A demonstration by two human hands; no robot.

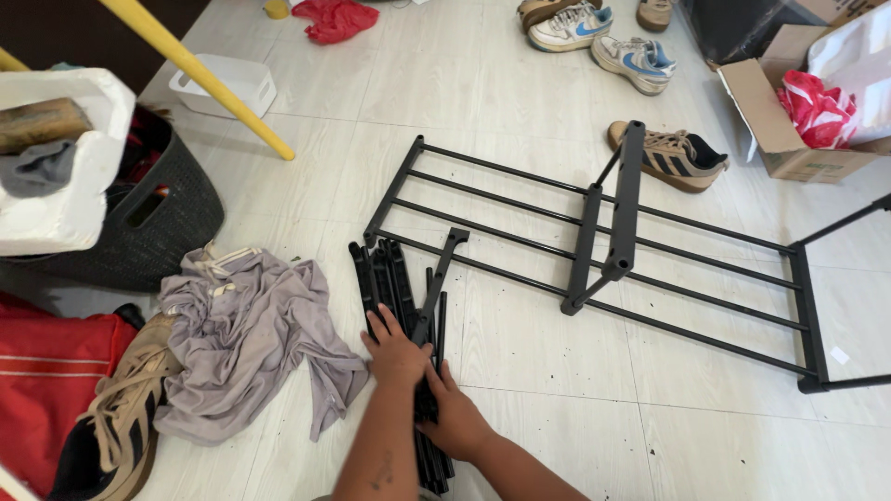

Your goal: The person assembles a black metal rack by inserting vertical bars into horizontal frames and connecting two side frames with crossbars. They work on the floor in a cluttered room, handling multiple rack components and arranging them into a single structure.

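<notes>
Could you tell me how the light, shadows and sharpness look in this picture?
Head view: soft, even daylight on the pale tiled floor, with faint shadows and no glare; the black metal shelf rack is sharp, as are both hands on the bundle of black metal bars; straight lines bow slightly toward the edges.

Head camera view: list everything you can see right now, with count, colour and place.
Black bars: a bundle, black, floor under both hands.
Rack frame: one, black, lying flat, centre-right.
Grey garment: one, crumpled, left of bars.
Dark basket: one, left.
Sneakers: several, white-blue, top.
Tan shoe: one, behind rack.
Cardboard box: one, brown, top right.
Yellow pole: one, upper left.
Left hand: on the bars.
Right hand: gripping the bars lower down.
</notes>
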